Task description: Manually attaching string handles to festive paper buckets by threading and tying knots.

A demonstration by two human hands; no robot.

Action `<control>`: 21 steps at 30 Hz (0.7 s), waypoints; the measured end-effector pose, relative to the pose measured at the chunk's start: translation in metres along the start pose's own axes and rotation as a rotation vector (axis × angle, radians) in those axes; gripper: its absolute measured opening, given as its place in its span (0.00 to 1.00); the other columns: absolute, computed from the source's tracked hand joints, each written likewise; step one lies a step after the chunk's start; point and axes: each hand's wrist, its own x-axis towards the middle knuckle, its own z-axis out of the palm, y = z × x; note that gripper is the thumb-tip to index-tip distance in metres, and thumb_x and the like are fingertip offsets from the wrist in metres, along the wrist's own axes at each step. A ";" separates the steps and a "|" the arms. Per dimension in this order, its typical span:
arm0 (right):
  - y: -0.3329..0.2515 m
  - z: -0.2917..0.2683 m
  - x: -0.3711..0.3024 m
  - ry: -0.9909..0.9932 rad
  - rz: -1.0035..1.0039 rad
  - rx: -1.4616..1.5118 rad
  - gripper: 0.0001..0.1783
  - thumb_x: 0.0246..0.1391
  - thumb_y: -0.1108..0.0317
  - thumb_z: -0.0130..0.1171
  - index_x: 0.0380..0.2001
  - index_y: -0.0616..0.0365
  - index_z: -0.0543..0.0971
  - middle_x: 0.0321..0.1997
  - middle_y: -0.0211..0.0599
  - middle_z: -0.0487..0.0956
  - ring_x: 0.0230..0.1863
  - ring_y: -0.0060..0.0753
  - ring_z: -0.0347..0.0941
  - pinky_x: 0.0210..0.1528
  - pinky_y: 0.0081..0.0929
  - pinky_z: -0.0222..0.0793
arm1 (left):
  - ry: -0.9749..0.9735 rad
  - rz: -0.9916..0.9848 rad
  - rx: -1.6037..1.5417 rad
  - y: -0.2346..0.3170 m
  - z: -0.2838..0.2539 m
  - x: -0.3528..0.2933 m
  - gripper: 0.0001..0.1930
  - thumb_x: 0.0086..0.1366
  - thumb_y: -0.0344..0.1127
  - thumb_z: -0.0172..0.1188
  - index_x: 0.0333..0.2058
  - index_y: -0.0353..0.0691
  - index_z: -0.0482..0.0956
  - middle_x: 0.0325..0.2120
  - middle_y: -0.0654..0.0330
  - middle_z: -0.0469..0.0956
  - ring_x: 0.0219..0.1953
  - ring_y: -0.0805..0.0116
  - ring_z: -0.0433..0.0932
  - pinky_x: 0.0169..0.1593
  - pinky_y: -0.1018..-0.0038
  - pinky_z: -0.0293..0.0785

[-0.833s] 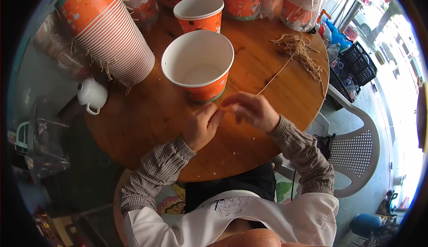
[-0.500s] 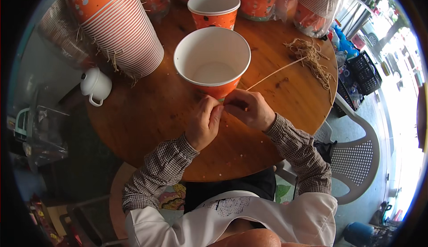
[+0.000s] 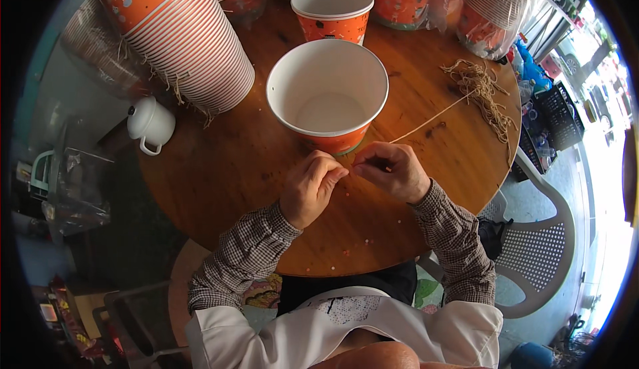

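Observation:
A large orange paper bucket [image 3: 327, 88] with a white inside stands upright on the table, its mouth facing me. Just in front of its base, my left hand [image 3: 313, 188] is closed in a pinch of thumb and forefinger; whatever lies in it is too small to make out. Close beside it, fingertips almost meeting the left ones, my right hand [image 3: 394, 171] pinches a thin tan string [image 3: 429, 124]. That string runs back to a tangled heap of string [image 3: 487, 96] at the table's right side. Neither hand touches the bucket.
Behind the bucket stands a smaller-looking orange paper bucket [image 3: 333, 25]. A tall tilted stack of buckets [image 3: 193, 46] with string tufts is at left, beside a white lidded mug [image 3: 152, 127]. Bagged bucket stacks [image 3: 496, 9] line the back. A plastic chair [image 3: 532, 252] stands right of the round table [image 3: 219, 199].
Both hands have come slightly away from the bucket's base, toward me, and a small gap shows between their fingertips. The whole view has shifted a little.

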 end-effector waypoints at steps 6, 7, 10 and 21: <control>0.002 0.002 -0.001 0.022 -0.008 0.088 0.03 0.54 0.74 0.62 0.32 0.61 0.79 0.25 0.21 0.76 0.27 0.09 0.66 0.29 0.13 0.64 | -0.015 -0.014 0.031 0.003 0.005 0.000 0.06 0.60 0.25 0.61 0.32 0.34 0.71 0.28 0.56 0.73 0.30 0.58 0.75 0.33 0.69 0.73; 0.003 0.002 -0.001 0.028 -0.007 0.089 0.03 0.54 0.74 0.62 0.32 0.61 0.79 0.25 0.21 0.76 0.27 0.09 0.66 0.29 0.13 0.64 | 0.001 -0.017 0.030 0.003 0.006 0.000 0.06 0.60 0.25 0.61 0.33 0.35 0.72 0.28 0.55 0.74 0.30 0.58 0.75 0.34 0.70 0.73; 0.008 0.000 -0.003 0.041 0.004 0.057 0.04 0.54 0.73 0.62 0.32 0.61 0.79 0.25 0.21 0.75 0.27 0.09 0.66 0.30 0.13 0.64 | 0.008 -0.013 0.030 0.005 0.010 0.001 0.05 0.60 0.23 0.60 0.33 0.35 0.73 0.29 0.54 0.75 0.31 0.58 0.76 0.34 0.70 0.73; 0.016 -0.025 -0.004 0.268 -0.034 0.591 0.03 0.58 0.74 0.53 0.31 0.59 0.76 0.22 0.25 0.72 0.19 0.14 0.64 0.20 0.15 0.58 | 0.155 0.257 0.400 0.018 0.002 0.036 0.24 0.59 0.30 0.63 0.54 0.35 0.70 0.49 0.54 0.74 0.49 0.59 0.75 0.55 0.61 0.67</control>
